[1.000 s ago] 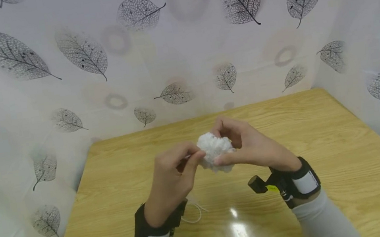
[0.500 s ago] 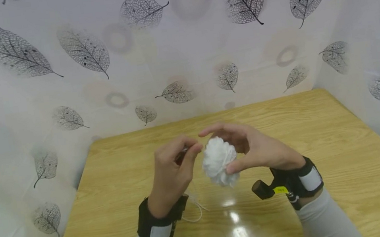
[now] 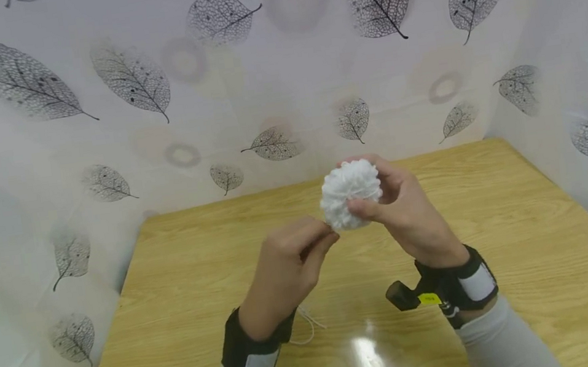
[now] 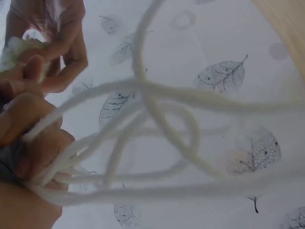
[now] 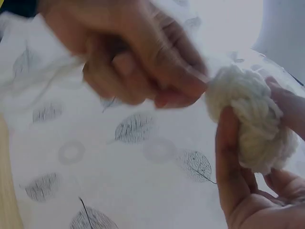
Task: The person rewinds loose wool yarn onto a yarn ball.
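A small white yarn ball (image 3: 347,186), thickly ribbed with wound strands, is held up over the table. My right hand (image 3: 418,220) grips it, thumb across the front and fingers behind; in the right wrist view the thumb and fingers curl round the yarn ball (image 5: 257,124). Just left of and below the ball, my left hand (image 3: 293,264) pinches with thumb and forefinger. Loose yarn strands (image 4: 167,193) run out of the left hand's curled fingers in the left wrist view. The pinched strand itself is hidden by the fingertips.
The wooden table (image 3: 188,272) lies beneath both hands. A loose yarn end (image 3: 310,327) hangs or lies near the left wrist; which one I cannot tell. A leaf-print curtain (image 3: 270,87) encloses the back and sides. Each wrist wears a black strap, the right with a camera (image 3: 403,296).
The right hand has raised the yarn ball, turned it and shifted it slightly right and away. Its fingers, spread half a second ago, are round the ball again. The left hand has moved right.
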`<state>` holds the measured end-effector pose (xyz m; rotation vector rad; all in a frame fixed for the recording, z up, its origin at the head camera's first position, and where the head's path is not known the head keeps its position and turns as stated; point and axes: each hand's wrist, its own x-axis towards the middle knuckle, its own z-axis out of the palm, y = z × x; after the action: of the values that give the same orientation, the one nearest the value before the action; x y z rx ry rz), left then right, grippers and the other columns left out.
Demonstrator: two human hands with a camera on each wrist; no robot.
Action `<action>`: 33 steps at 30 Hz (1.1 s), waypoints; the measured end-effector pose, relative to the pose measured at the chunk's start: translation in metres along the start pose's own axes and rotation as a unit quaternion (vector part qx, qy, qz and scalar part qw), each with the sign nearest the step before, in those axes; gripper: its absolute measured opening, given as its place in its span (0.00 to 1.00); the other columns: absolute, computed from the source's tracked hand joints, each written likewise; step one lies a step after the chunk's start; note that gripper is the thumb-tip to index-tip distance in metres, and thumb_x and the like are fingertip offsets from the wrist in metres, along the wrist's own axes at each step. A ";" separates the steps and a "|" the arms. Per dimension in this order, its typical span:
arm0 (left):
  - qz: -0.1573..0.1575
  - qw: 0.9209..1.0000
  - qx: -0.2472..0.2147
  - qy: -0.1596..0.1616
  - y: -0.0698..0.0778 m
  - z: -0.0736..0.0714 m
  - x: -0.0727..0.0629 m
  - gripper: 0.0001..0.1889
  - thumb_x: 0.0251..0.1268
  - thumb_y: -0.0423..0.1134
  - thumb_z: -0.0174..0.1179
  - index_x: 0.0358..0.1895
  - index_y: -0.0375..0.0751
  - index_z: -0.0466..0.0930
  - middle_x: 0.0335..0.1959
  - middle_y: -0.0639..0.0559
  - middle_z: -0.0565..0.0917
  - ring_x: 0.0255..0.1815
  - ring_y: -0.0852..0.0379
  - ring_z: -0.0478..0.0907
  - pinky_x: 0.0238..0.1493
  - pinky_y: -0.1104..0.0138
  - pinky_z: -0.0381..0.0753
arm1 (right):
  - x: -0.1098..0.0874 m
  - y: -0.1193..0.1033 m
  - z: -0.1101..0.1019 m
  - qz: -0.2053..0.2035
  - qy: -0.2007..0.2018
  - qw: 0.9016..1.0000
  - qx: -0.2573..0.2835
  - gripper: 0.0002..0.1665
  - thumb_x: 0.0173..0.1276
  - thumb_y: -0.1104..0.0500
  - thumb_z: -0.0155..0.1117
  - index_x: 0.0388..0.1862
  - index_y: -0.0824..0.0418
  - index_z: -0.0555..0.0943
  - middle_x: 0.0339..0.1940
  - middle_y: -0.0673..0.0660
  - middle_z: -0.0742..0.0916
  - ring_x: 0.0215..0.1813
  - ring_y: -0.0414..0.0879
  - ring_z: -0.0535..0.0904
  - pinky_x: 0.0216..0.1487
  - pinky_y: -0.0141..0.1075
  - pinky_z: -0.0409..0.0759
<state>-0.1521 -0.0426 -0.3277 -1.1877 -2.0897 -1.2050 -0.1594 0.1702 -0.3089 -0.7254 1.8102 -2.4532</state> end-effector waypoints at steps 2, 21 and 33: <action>-0.002 1.000 0.003 -0.009 0.004 0.000 0.000 0.02 0.70 0.29 0.65 0.37 0.37 0.85 0.25 0.54 0.76 0.23 0.66 0.67 0.25 0.77 0.70 | 0.001 0.001 0.002 -0.020 0.027 0.999 -0.012 0.27 0.66 0.72 0.71 0.62 0.56 0.80 0.55 0.59 0.81 0.51 0.48 0.78 0.47 0.35 0.84; -0.015 0.999 -0.015 0.038 0.002 -0.012 -0.003 0.07 0.69 0.26 0.64 0.32 0.35 0.78 0.22 0.52 0.74 0.20 0.65 0.66 0.19 0.76 0.66 | 0.005 0.008 0.007 0.078 -0.193 0.950 -0.232 0.25 0.61 0.67 0.77 0.57 0.62 0.81 0.51 0.59 0.83 0.50 0.56 0.81 0.43 0.45 0.89; 0.014 0.997 -0.017 0.080 -0.007 -0.014 0.001 0.18 0.80 0.45 0.53 0.32 0.36 0.78 0.19 0.52 0.74 0.17 0.65 0.65 0.17 0.76 0.65 | 0.000 0.002 -0.005 0.059 -0.261 0.952 -0.149 0.28 0.56 0.65 0.82 0.55 0.58 0.82 0.52 0.58 0.85 0.52 0.53 0.81 0.56 0.48 0.82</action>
<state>-0.1593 -0.0556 -0.3237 -1.0932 -1.9364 -1.2838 -0.1618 0.1745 -0.3117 -1.1139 1.9343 -1.7049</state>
